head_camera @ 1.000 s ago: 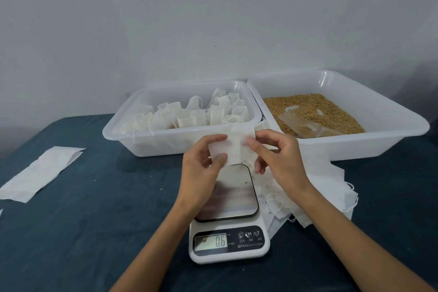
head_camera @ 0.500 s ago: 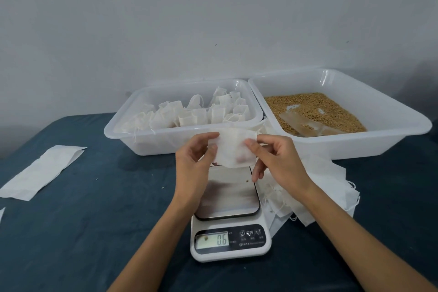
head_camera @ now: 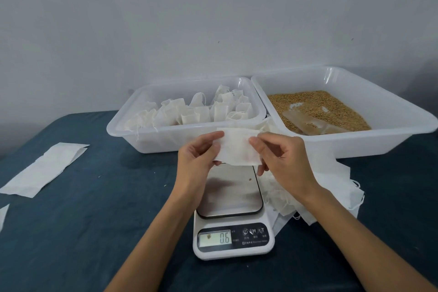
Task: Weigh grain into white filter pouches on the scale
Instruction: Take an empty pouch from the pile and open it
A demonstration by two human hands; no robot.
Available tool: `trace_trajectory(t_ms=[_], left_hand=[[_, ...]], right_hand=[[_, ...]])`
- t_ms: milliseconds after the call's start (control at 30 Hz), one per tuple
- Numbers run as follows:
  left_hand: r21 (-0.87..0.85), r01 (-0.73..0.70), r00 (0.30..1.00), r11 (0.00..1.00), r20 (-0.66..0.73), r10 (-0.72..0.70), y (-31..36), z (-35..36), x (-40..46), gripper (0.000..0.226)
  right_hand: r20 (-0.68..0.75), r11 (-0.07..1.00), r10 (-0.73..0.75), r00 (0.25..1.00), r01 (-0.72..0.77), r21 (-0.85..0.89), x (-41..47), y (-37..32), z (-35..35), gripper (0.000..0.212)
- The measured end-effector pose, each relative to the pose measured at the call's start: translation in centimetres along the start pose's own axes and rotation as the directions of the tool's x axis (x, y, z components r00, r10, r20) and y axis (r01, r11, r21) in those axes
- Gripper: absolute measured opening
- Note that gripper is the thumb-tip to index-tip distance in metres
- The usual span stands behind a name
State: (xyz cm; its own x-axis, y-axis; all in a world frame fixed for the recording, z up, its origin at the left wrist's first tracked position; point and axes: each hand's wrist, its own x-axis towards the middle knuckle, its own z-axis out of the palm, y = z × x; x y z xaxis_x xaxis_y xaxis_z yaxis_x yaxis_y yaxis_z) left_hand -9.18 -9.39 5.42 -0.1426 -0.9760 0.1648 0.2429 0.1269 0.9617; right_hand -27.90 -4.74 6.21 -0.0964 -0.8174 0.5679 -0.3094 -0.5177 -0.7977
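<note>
1. Since the earlier frames the flat white non-woven filter pouch (head_camera: 238, 148) is being turned from upright to lying crosswise and stretched wider between the hands; it is hanging above the far edge of the white digital kitchen scale with the steel platter (head_camera: 229, 199), not touching it.
2. The left hand (head_camera: 200, 161) is pinching the pouch's left end between thumb and curled fingers. The right hand (head_camera: 282, 161) is pinching the right end at the top edge, fingers curled.
3. Judgement: the mouth is being worked open. Rubbing the two layers apart at the top hem should part them; pulling hard risks tearing the thin fabric.
4. The display is reading 0.6 with the platter bare except for one stray kernel near its right edge. Clearing that kernel and zeroing before loading looks advisable.
5. The loose golden-brown grain (head_camera: 315, 106) is lying in the translucent white plastic tub (head_camera: 388, 121) behind and right of the scale, a clear plastic scoop (head_camera: 308, 121) resting in it.
6. Filled pouches (head_camera: 203, 109) are standing in the second translucent tub (head_camera: 123, 130) behind and left of the scale; spare empty pouches (head_camera: 331, 187) are heaped just right of the scale.
</note>
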Motion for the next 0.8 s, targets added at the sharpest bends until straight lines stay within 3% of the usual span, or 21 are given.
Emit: trace_trajectory(t_ms=[133,367,533,633,700,800], left_hand=[[-0.006,0.006,0.999,1.0,0.042,-0.005,0.0,-0.1,0.0,0.028],[0.053,-0.019,1.0,0.998,0.013,0.019,0.1,-0.1,-0.2,0.026],[0.07,-0.027,0.996,0.997,-0.088,0.033,0.7,-0.1,-0.2,0.028],[0.2,-0.136,0.974,0.97,-0.154,0.168,1.2,-0.2,-0.4,0.024],[0.319,-0.259,0.957,0.912,-0.045,0.288,1.6,0.0,-1.0,0.019],[0.506,-0.335,0.938,0.795,0.256,0.233,1.4,1.0,-2.1,0.066]], right_hand=[[0.067,0.999,0.001,0.998,0.002,-0.04,-0.1,0.0,0.1,0.05],[0.037,1.0,0.023,0.999,-0.022,-0.016,-0.1,-0.2,0.0,0.043],[0.062,0.996,0.092,0.994,-0.092,0.007,0.0,-0.5,-0.2,0.045],[0.085,0.99,0.137,0.987,-0.138,0.003,0.1,-1.0,-1.0,0.047],[0.144,0.989,0.145,0.979,-0.144,-0.02,0.5,-1.8,-1.5,0.046],[0.281,0.982,0.19,0.941,-0.176,-0.073,1.5,-3.3,-1.9,0.04]])
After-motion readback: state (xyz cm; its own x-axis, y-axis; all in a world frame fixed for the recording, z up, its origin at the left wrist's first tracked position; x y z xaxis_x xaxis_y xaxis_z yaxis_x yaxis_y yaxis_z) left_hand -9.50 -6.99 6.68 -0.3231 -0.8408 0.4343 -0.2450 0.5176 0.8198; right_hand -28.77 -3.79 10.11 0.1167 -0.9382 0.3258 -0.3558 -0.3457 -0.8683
